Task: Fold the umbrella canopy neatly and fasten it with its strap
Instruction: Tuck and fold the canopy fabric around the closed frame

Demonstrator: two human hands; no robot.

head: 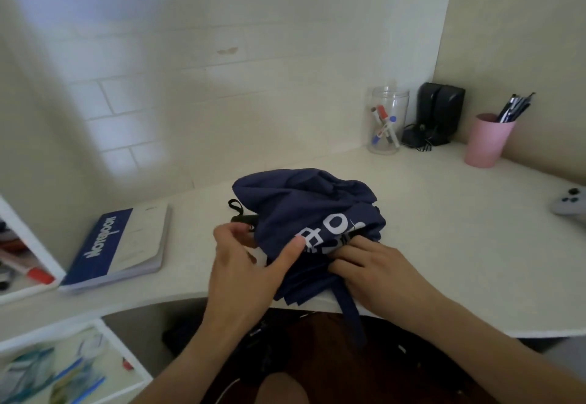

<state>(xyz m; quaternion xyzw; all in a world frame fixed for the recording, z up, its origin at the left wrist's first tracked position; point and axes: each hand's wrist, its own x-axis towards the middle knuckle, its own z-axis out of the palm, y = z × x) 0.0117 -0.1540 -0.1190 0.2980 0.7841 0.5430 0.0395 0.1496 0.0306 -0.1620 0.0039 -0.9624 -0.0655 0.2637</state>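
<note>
A navy blue umbrella canopy (304, 204) with white lettering lies bunched on the white desk (444, 213), near its front edge. Its black handle loop (236, 208) sticks out at the left. My left hand (250, 264) grips the canopy's left side, thumb pressed on the lettering. My right hand (374, 267) presses down on the folded cloth at the right. A navy strap (350, 311) hangs from under my right hand over the desk edge.
A blue and white notebook (123, 245) lies to the left. At the back right stand a clear jar of markers (385, 121), black speakers (440, 112) and a pink cup of pens (488, 140). A grey game controller (569, 205) sits far right. White shelves (47, 340) are lower left.
</note>
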